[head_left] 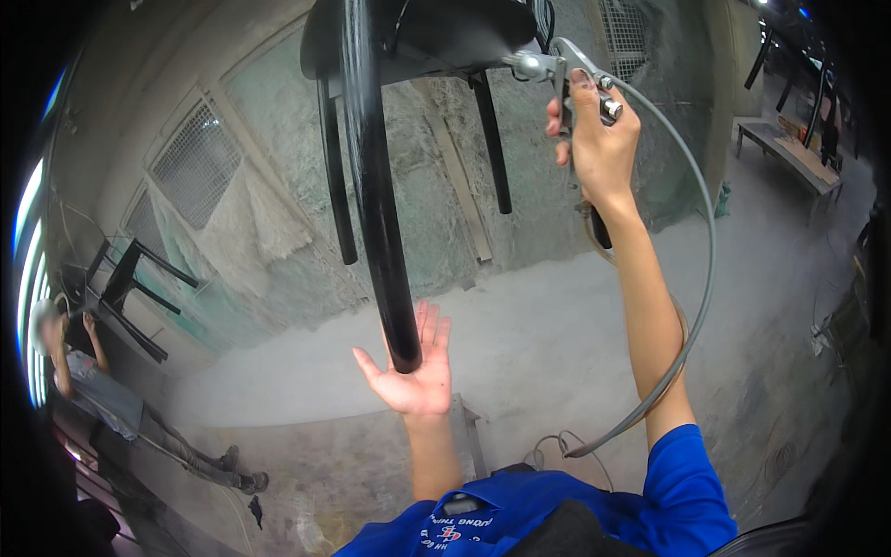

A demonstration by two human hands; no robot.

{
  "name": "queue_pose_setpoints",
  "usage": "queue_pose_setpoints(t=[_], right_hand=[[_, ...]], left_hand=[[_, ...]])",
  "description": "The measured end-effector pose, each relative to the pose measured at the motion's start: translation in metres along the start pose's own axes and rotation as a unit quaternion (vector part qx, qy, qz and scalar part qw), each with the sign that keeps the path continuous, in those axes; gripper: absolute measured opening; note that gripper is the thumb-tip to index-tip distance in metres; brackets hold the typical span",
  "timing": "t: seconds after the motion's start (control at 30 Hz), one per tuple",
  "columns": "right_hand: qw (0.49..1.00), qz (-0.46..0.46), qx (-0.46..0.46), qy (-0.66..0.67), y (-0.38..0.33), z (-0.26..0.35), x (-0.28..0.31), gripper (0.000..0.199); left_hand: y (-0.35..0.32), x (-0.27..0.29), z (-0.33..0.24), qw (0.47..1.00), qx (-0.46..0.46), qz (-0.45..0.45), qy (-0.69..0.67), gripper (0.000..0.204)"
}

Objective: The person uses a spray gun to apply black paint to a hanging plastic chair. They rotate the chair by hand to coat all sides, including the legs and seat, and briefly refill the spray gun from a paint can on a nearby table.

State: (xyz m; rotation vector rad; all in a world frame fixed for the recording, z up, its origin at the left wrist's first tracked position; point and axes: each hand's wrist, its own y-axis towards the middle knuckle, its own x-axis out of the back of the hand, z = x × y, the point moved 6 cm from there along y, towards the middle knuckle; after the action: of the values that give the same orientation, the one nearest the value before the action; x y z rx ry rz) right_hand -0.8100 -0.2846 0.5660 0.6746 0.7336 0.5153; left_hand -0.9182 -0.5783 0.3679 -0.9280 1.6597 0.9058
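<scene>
In front of me a black chair [369, 186] hangs or is held up with its legs pointing down toward me; what supports it is outside the view. The end of its nearest leg rests against the palm of my left hand [418, 379], whose fingers are stretched out and spread. At the upper right my right hand [601, 139] is wrapped round a metal spray gun [561, 79]. Its nozzle points left at the underside of the black seat [436, 42], where a faint mist shows. A grey hose [710, 232] runs from the gun down past my right forearm.
On the left, a person [102, 381] stands with raised hands beside another black chair [130, 288]. A dusty wall with mesh vents [200, 162] stands behind. A low bench [789, 153] is at the far right. Thin hoses [561, 441] lie near my front.
</scene>
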Motion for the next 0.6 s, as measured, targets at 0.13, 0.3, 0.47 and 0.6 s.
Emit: queue_pose_setpoints(t=[0.13, 0.3, 0.47, 0.6], right_hand=[[0.986, -0.106, -0.005, -0.131, 0.001, 0.009, 0.045, 0.030], [0.994, -0.051, 0.008, -0.100, -0.009, 0.067, 0.040, 0.034], [0.992, 0.108, 0.067, 0.016, -0.012, 0.142, -0.009, 0.037], [0.993, 0.026, 0.038, -0.109, 0.027, 0.151, 0.030, 0.026]], left_hand=[[-0.010, -0.006, 0.011, 0.997, 0.040, 0.026, -0.060, 0.096], [-0.012, 0.000, 0.022, 0.995, 0.074, -0.001, -0.064, 0.097], [-0.006, 0.018, 0.029, 0.994, 0.089, -0.042, -0.050, 0.100], [0.004, 0.037, 0.026, 0.994, 0.099, -0.038, -0.037, 0.096]])
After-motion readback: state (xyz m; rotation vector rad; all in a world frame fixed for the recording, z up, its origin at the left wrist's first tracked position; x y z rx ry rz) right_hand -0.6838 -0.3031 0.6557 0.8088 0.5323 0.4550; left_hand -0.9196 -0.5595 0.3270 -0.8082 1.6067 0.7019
